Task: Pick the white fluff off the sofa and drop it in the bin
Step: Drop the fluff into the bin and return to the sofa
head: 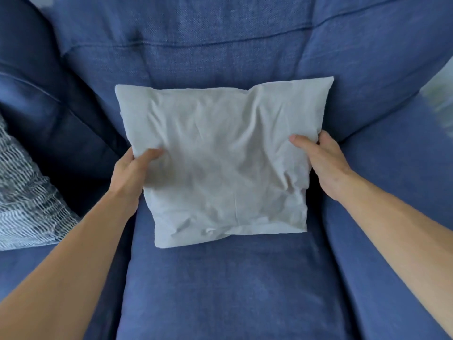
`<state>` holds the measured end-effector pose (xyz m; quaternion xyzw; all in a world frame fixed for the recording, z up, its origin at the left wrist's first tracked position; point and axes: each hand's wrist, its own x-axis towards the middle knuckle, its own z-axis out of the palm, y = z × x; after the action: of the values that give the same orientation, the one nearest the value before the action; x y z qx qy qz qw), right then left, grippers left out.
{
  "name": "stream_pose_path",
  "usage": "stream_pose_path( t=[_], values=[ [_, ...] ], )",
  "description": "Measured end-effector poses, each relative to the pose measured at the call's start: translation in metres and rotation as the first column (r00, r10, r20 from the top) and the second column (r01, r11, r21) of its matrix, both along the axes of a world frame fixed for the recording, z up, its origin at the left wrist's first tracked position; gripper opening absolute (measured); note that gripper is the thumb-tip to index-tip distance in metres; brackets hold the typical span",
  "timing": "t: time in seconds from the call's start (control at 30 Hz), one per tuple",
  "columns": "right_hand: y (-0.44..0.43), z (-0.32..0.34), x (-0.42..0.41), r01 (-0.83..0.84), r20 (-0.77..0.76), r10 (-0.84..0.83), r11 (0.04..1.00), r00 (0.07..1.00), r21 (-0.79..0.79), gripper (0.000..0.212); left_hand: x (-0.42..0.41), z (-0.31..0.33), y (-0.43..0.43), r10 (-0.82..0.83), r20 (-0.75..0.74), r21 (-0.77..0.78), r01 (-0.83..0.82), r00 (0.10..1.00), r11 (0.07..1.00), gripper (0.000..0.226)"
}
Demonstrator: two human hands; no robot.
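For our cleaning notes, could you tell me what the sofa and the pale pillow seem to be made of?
The sofa looks like blue woven upholstery, matte, with a visible weave and stitched seams. The pillow appears to be thin, matte cotton-like cloth, creased over soft filling; the exact fibre is unclear.

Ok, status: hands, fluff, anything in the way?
Left hand and right hand grip the pale cushion by its sides. No fluff or bin visible. Cushion covers part of the blue sofa.

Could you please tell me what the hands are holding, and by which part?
The pale cushion: the left hand grips its left edge, the right hand its right edge.
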<state>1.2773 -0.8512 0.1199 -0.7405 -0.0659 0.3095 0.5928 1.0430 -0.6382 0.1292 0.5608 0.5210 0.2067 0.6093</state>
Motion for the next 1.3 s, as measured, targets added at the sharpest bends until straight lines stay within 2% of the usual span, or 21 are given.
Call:
stream_pose_path(
  t=[0.07, 0.13, 0.2, 0.27, 0.3, 0.43, 0.53, 0.6, 0.67, 0.7, 0.77, 0.8, 0.87, 0.97, 1.03, 1.1, 1.17, 1.3],
  values=[
    [0.010, 0.004, 0.013, 0.064, 0.005, -0.064, 0.998, 0.998, -0.006, 0.041, 0.008, 0.006, 0.013, 0.068, 0.052, -0.023, -0.067, 0.996, 0.997, 0.024],
    [0.024, 0.012, 0.027, 0.134, 0.027, -0.133, 0.991, 0.991, -0.002, 0.051, 0.021, 0.018, 0.026, 0.125, 0.114, -0.076, -0.117, 0.986, 0.990, 0.039],
    [0.037, 0.021, 0.039, 0.179, 0.076, -0.179, 0.984, 0.981, 0.002, 0.043, 0.037, 0.029, 0.037, 0.212, 0.094, -0.095, -0.203, 0.973, 0.975, 0.048],
    [0.046, 0.028, 0.047, 0.204, 0.161, -0.197, 0.979, 0.967, -0.027, 0.033, 0.049, 0.035, 0.045, 0.304, 0.063, -0.053, -0.301, 0.951, 0.952, 0.027],
    [0.049, 0.030, 0.049, 0.214, 0.212, -0.201, 0.976, 0.956, -0.040, 0.030, 0.053, 0.036, 0.047, 0.328, 0.068, -0.026, -0.327, 0.942, 0.945, 0.023],
    [0.052, 0.029, 0.056, 0.271, 0.343, -0.238, 0.961, 0.909, -0.052, 0.022, 0.056, 0.031, 0.054, 0.383, 0.085, 0.055, -0.388, 0.920, 0.920, 0.033],
    [0.050, 0.027, 0.056, 0.265, 0.368, -0.219, 0.961, 0.904, -0.080, 0.024, 0.054, 0.024, 0.053, 0.379, 0.084, 0.081, -0.386, 0.921, 0.919, 0.025],
    [0.047, 0.027, 0.053, 0.254, 0.440, -0.174, 0.958, 0.881, -0.130, 0.030, 0.053, 0.018, 0.051, 0.365, 0.067, 0.169, -0.371, 0.929, 0.913, 0.017],
    [0.047, 0.028, 0.046, 0.261, 0.601, -0.087, 0.943, 0.794, -0.208, 0.047, 0.050, 0.017, 0.048, 0.329, 0.021, 0.316, -0.318, 0.944, 0.894, 0.047],
    [0.049, 0.029, 0.040, 0.259, 0.691, -0.024, 0.936, 0.722, -0.238, 0.057, 0.050, 0.016, 0.046, 0.298, -0.026, 0.443, -0.256, 0.954, 0.859, 0.058],
    [0.057, 0.030, 0.025, 0.207, 0.834, 0.162, 0.928, 0.528, -0.311, 0.068, 0.053, 0.016, 0.037, 0.200, -0.147, 0.706, -0.038, 0.969, 0.707, 0.067],
    [0.062, 0.030, 0.017, 0.158, 0.864, 0.270, 0.918, 0.425, -0.364, 0.070, 0.057, 0.016, 0.029, 0.155, -0.214, 0.788, 0.077, 0.964, 0.611, 0.068],
    [0.074, 0.030, 0.003, 0.042, 0.849, 0.463, 0.872, 0.253, -0.488, 0.070, 0.065, 0.018, 0.014, 0.052, -0.320, 0.857, 0.266, 0.946, 0.441, 0.070],
    [0.088, 0.025, -0.010, -0.053, 0.747, 0.660, 0.751, 0.079, -0.658, 0.070, 0.077, 0.014, 0.006, -0.097, -0.515, 0.821, 0.523, 0.852, 0.228, 0.068],
    [0.090, 0.025, -0.006, -0.036, 0.699, 0.712, 0.702, 0.071, -0.711, 0.069, 0.079, 0.012, 0.015, -0.108, -0.639, 0.745, 0.648, 0.762, 0.161, 0.071],
    [0.083, 0.027, 0.009, -0.003, 0.679, 0.715, 0.689, 0.168, -0.725, 0.071, 0.072, 0.011, 0.031, -0.083, -0.693, 0.691, 0.693, 0.716, 0.205, 0.075],
    [0.070, 0.030, 0.025, 0.037, 0.657, 0.711, 0.671, 0.251, -0.740, 0.072, 0.062, 0.009, 0.044, -0.052, -0.708, 0.675, 0.697, 0.704, 0.241, 0.078],
    [0.061, 0.028, 0.032, 0.015, 0.621, 0.732, 0.643, 0.280, -0.765, 0.071, 0.052, 0.010, 0.047, -0.071, -0.712, 0.662, 0.702, 0.698, 0.261, 0.080]
  ],
)
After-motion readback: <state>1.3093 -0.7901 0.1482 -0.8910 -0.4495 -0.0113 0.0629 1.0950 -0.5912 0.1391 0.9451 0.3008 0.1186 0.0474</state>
